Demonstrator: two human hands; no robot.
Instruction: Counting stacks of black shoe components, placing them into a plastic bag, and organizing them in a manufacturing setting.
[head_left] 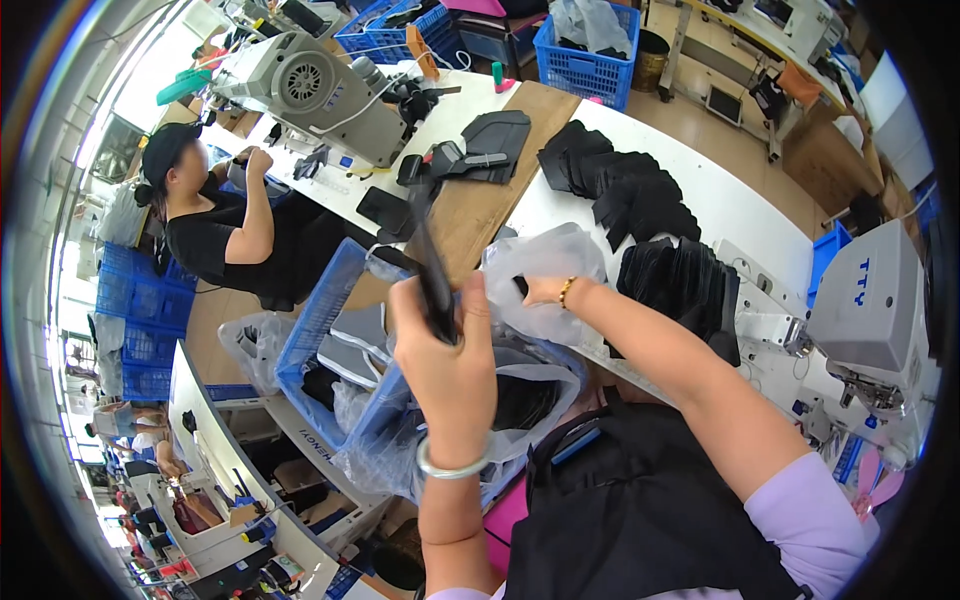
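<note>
My left hand [450, 370] is raised in the middle, closed around a thin black piece [432, 265] seen nearly edge-on, perhaps cut material. To its right, my right hand [543, 291] is at a translucent plastic bag [560, 252], its fingers bent and partly hidden by the bag. A small black patch shows at those fingertips; whether it is held cannot be made out. Below the hands sits a blue crate [330, 300] with grey and black pieces and plastic bags in it. Black cut pieces [625, 185] lie fanned out on the white table beyond the bag.
A thick row of black pieces [680, 290] stands right of the bag. Sewing machines stand at right [865, 310] and far left [310, 95]. A brown board [515, 190] bears dark pieces. Another person [225, 220] in black works at left. Blue crates [588, 55] stand behind.
</note>
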